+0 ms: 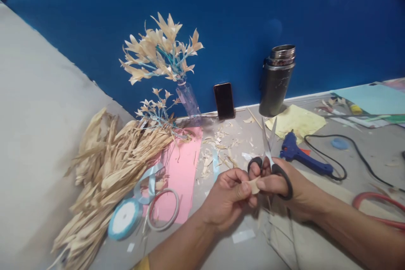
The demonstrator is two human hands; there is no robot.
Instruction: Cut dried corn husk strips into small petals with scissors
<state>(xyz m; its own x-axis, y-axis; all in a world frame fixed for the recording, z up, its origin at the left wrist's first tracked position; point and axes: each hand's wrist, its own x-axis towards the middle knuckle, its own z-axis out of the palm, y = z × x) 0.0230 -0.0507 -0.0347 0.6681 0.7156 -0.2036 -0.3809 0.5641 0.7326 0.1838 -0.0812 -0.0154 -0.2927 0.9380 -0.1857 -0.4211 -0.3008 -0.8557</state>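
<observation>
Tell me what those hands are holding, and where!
The right hand holds scissors by the handles; it and the left hand pinch a pale scrap by its edges.

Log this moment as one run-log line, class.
left hand: pinching pale piece | right hand: holding open scissors, touching same piece | nearby: blue glue gun

Blk-handled scissors (268, 152), lt.-tan husk pc. (254, 186)
</observation>
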